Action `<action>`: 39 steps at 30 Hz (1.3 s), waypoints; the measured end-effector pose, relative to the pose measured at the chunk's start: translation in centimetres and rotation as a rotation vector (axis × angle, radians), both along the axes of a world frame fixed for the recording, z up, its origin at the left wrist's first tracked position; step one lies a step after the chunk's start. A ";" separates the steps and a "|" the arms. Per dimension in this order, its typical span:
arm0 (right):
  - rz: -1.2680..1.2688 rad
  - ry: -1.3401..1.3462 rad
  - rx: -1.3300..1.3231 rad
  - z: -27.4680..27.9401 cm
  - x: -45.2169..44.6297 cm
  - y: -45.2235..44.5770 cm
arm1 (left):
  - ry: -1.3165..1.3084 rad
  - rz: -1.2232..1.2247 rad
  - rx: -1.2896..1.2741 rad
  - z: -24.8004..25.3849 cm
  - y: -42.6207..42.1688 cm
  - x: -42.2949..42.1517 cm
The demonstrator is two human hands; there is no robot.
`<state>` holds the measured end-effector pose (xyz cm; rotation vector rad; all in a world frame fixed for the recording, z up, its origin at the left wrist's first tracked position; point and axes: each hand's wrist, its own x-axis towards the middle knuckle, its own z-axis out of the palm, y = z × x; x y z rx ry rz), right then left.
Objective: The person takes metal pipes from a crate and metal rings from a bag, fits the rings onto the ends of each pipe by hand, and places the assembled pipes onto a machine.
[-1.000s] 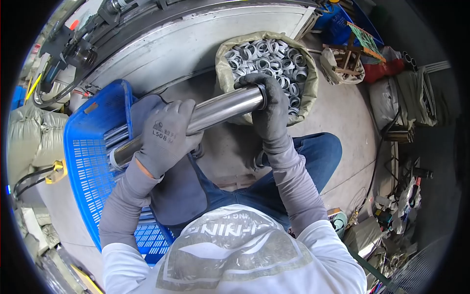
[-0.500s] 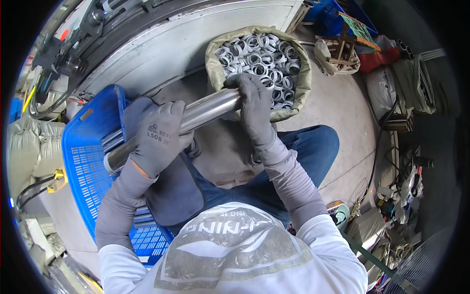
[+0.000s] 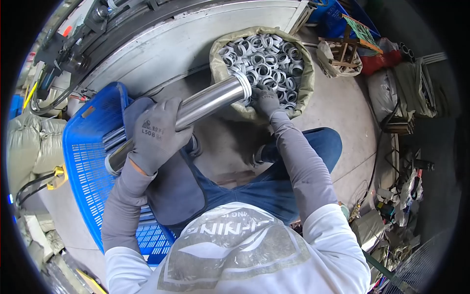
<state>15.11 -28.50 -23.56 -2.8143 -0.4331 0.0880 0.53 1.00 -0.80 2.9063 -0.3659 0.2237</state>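
Note:
My gloved left hand (image 3: pixel 159 132) is wrapped round a shiny metal tube (image 3: pixel 208 102), which slants up to the right over my lap. Pale ribbed rings (image 3: pixel 243 85) encircle its upper end, and another light collar sits at its lower end, above the blue basket (image 3: pixel 81 169). My gloved right hand (image 3: pixel 268 102) reaches down at the near side of an open woven sack (image 3: pixel 304 93) full of metal rings (image 3: pixel 267 61). Its fingertips are among the rings, so whether they grip one is hidden.
More metal tubes (image 3: pixel 113 138) lie in the blue basket at my left. A dark pad (image 3: pixel 176 196) covers my left thigh. Machinery (image 3: pixel 73 61) and a white panel (image 3: pixel 161 54) stand ahead. Bags (image 3: pixel 382 90) and clutter line the right side.
My right hand has let go of the tube's upper end and moved right, down into the sack's near side. The ringed tube end is now uncovered. My left hand keeps its hold.

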 end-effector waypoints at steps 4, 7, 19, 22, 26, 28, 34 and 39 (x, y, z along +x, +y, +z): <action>-0.065 0.107 0.040 -0.5 0.6 -1.5 | -0.024 0.021 -0.052 -0.6 0.0 0.2; -0.279 0.168 0.119 1.4 0.4 -2.1 | 0.018 0.000 -0.050 -0.4 -0.2 0.3; 0.123 0.314 1.537 15.3 -1.7 -5.6 | -0.230 -0.129 0.227 4.3 0.6 8.4; -0.074 0.316 1.534 17.0 -2.1 -3.8 | -0.478 -0.013 0.328 7.2 0.9 17.5; -0.110 0.463 1.642 19.7 -2.5 -2.4 | -0.435 0.214 0.445 11.3 0.4 28.6; -0.058 0.556 1.486 19.4 -2.2 -3.4 | -0.337 0.276 0.435 12.2 0.2 31.8; -0.126 0.405 1.337 19.0 -2.1 -3.1 | -0.313 0.358 0.471 9.5 4.0 40.0; -0.257 0.345 1.411 18.4 -1.3 -2.5 | -0.198 0.289 0.553 6.7 6.3 41.9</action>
